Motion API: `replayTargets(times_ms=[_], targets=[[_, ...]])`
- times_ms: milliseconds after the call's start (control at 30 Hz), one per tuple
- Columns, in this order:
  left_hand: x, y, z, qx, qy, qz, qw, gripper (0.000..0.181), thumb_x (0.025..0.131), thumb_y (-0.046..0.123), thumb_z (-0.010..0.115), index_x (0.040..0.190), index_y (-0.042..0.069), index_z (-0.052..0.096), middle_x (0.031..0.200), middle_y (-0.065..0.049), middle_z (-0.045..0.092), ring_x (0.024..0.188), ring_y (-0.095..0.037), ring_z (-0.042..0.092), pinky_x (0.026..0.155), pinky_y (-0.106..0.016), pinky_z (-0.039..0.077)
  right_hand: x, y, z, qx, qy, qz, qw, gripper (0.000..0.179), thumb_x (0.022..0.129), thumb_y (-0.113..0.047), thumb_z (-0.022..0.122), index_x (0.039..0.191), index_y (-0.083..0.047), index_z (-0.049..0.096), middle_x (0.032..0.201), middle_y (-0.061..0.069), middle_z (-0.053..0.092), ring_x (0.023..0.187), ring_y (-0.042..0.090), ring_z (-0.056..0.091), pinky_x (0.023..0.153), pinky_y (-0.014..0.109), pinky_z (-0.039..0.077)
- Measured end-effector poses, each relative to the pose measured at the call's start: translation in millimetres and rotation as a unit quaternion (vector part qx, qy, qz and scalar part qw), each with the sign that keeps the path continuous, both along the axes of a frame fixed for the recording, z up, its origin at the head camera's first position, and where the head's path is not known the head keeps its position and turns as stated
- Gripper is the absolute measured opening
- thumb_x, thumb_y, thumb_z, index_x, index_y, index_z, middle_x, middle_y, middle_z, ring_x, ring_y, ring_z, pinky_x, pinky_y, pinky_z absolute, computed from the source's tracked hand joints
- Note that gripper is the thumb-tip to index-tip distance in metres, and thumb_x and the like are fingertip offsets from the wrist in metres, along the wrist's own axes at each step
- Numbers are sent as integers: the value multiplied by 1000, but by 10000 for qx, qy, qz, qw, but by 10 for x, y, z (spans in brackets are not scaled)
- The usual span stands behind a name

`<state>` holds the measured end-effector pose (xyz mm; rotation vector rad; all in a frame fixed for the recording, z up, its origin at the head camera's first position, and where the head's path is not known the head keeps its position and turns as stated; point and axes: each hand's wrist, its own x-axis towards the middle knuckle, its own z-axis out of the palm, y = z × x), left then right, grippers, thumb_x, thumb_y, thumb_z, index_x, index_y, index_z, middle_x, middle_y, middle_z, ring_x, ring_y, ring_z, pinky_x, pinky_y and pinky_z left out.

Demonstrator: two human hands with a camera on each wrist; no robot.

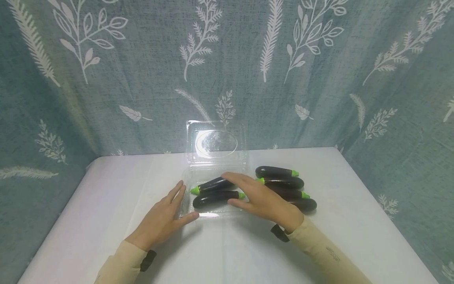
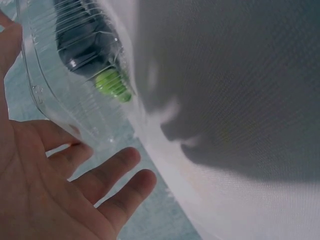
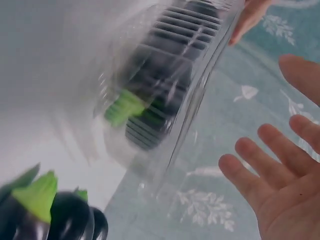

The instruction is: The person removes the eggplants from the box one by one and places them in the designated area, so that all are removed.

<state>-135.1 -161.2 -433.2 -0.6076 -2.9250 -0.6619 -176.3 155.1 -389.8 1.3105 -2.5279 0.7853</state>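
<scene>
A clear plastic clamshell box [image 1: 213,215] stands on the table with its lid [image 1: 216,161] raised at the back. Two dark eggplants with green stems lie side by side in its base, the front eggplant [image 1: 214,199] pointing its stem right, the rear eggplant [image 1: 213,185] left. My left hand [image 1: 159,219] is at the box's left side, fingers extended; in the left wrist view its fingers [image 2: 65,155] are close to the clear wall. Over the box's right side hovers my right hand [image 1: 264,199], fingers spread and holding nothing. It partly hides the rear eggplant.
Several loose eggplants [image 1: 283,182] lie in a stack of rows right of the box, partly behind my right hand and wrist. The white-covered table [image 1: 106,197] ends at a green leaf-patterned curtain [image 1: 152,86] at the back and sides.
</scene>
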Motion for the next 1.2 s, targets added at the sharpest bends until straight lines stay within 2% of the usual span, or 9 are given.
replayTargets(times_ms=[367, 500, 700, 933, 1100, 1200], targets=[[-4, 6, -3, 29, -6, 15, 10000, 97, 95, 66, 56, 157, -4, 29, 165, -18, 24, 139, -46, 42, 110, -59, 39, -136, -223, -120, 218, -207, 298, 9991, 68, 96, -20, 73, 155, -10, 40, 152, 4, 50, 140, 20, 46, 116, 33, 37], [-9, 5, -4, 31, 21, 9, 10000, 97, 95, 66, 56, 156, -4, 30, 165, -18, 24, 139, -46, 42, 110, -60, 39, -161, -258, -152, 323, -234, 178, 9990, 65, 96, -19, 73, 153, -12, 44, 150, 3, 51, 139, 20, 47, 115, 33, 38], [-6, -5, 5, -1, 66, 16, 10000, 97, 95, 66, 56, 156, -5, 30, 164, -20, 25, 139, -46, 42, 110, -59, 39, -176, -369, -199, 774, -381, -35, 9963, 60, 97, -20, 72, 151, -14, 47, 146, 7, 55, 135, 24, 51, 111, 36, 44], [3, -10, -3, 19, 24, -4, 10000, 97, 95, 65, 56, 156, -5, 29, 165, -19, 24, 139, -46, 42, 109, -59, 40, -183, -488, -254, 1016, -95, -11, 9948, 54, 96, -18, 72, 146, -12, 54, 138, 10, 59, 129, 24, 55, 108, 34, 47], [3, -9, -9, 4, 18, -16, 10000, 96, 96, 65, 56, 157, -5, 29, 165, -18, 24, 139, -45, 43, 109, -59, 40, -202, -537, -269, 1195, -161, -184, 9925, 51, 95, -20, 74, 143, -13, 59, 136, 7, 61, 127, 22, 57, 107, 33, 48], [6, -10, -7, -1, -18, 3, 10000, 96, 96, 65, 56, 157, -4, 29, 165, -18, 24, 139, -45, 42, 110, -59, 40, -216, -559, -286, 1272, -107, -159, 9917, 48, 94, -20, 75, 140, -12, 62, 133, 7, 63, 125, 23, 58, 106, 33, 48]])
